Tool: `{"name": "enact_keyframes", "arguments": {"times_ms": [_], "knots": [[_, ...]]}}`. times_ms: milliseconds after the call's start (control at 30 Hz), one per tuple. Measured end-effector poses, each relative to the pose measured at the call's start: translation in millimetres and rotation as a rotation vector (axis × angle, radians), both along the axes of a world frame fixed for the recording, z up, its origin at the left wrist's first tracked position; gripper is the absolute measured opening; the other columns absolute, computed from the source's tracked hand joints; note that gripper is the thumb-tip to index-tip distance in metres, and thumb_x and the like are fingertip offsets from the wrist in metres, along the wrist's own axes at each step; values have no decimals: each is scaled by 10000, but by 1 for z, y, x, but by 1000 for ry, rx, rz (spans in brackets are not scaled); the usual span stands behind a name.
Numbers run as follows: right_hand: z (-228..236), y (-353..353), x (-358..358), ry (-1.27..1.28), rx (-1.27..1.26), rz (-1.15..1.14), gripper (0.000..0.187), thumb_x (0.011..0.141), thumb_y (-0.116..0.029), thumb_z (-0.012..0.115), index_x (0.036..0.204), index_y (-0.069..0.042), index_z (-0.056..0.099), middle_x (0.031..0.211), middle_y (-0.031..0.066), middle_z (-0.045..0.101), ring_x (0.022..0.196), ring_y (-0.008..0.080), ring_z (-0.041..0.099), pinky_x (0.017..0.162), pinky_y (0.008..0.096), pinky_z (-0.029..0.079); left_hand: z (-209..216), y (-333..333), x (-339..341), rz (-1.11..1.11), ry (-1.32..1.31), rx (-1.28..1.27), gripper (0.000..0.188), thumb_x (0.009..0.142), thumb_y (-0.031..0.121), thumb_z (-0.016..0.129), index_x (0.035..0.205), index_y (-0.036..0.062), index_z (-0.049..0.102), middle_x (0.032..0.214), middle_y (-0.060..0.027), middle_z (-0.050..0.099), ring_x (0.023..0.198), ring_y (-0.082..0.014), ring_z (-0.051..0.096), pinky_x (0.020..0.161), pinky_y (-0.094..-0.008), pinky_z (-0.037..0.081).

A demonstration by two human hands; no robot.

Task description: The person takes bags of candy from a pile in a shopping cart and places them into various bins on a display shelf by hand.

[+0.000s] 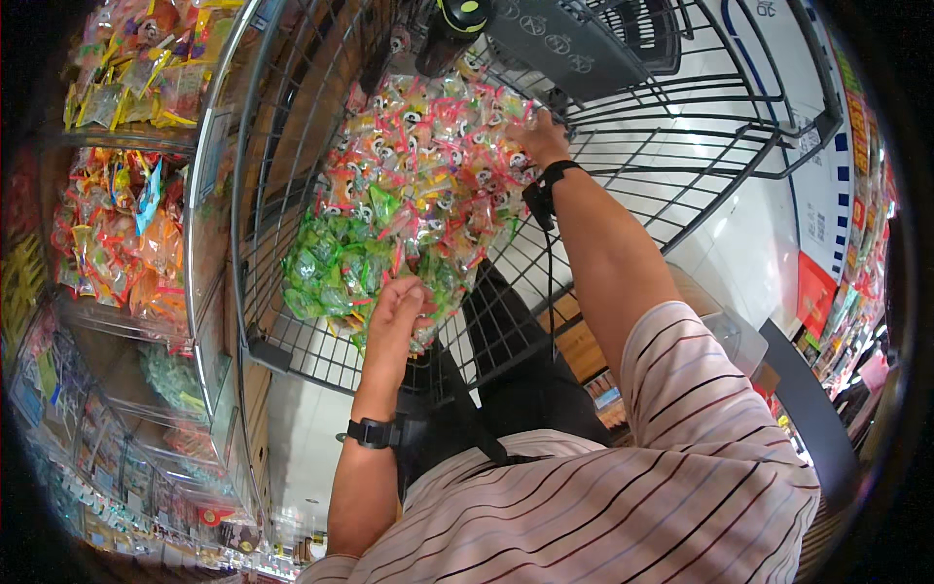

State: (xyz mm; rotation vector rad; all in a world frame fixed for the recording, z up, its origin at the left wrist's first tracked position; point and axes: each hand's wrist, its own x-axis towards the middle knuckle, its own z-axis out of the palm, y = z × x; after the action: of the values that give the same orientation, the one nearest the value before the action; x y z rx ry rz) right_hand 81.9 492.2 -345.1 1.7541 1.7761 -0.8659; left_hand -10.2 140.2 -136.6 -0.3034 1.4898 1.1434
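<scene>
A large heap of small wrapped candy packets (418, 165) fills the middle of the shopping cart (238, 195). Most have clear wrappers with pink-red edges; bright green ones (331, 263) lie at the near left. My left hand (401, 304) is at the heap's near edge, fingers curled in against the green packets. What it may be pinching is hidden. At the far right side of the heap, my right hand (538, 138) grips packets, with its fingers bent over them and partly out of sight. Each wrist wears a black band.
Along the left, shelf bins (199, 195) hold more wrapped sweets, close to the cart's side. A black bottle (452, 34) stands at the cart's far end near the grey child seat panel (559, 44). A cable (551, 292) hangs from my right wrist.
</scene>
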Motion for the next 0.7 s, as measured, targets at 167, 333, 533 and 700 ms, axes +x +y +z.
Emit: {"name": "enact_keyframes", "arguments": {"times_ms": [167,333,533,700], "knots": [[-15,6,10,185,42,144,990,618,-642,780,1427,-156,480,1425,270,472,1308,439,490,1056,489,436,-3,13,1,-8,-26,9,283,1015,286,569,1207,81,602,1062,-34,660,938,-139,645,799,-286,513],[8,-33,-19,274,5,156,1112,524,-673,825,1435,-150,462,1432,316,434,1314,466,471,1067,500,427,-3,11,-2,-16,-27,-3,275,1014,283,572,1195,77,596,1041,-33,662,911,-132,638,786,-291,520],[2,-42,-21,135,6,310,919,698,-528,805,1440,-132,435,1385,242,472,1254,430,514,1005,510,471,2,12,-8,-8,-47,4,287,1012,284,575,1206,73,593,1049,-42,661,923,-140,639,787,-301,526],[12,-68,-25,107,122,798,538,830,-365,741,1289,-128,592,1286,203,553,1077,404,607,898,468,530,2,7,-9,-17,-56,11,317,1014,293,571,1225,57,583,1069,-50,661,938,-152,643,803,-302,524]]}}
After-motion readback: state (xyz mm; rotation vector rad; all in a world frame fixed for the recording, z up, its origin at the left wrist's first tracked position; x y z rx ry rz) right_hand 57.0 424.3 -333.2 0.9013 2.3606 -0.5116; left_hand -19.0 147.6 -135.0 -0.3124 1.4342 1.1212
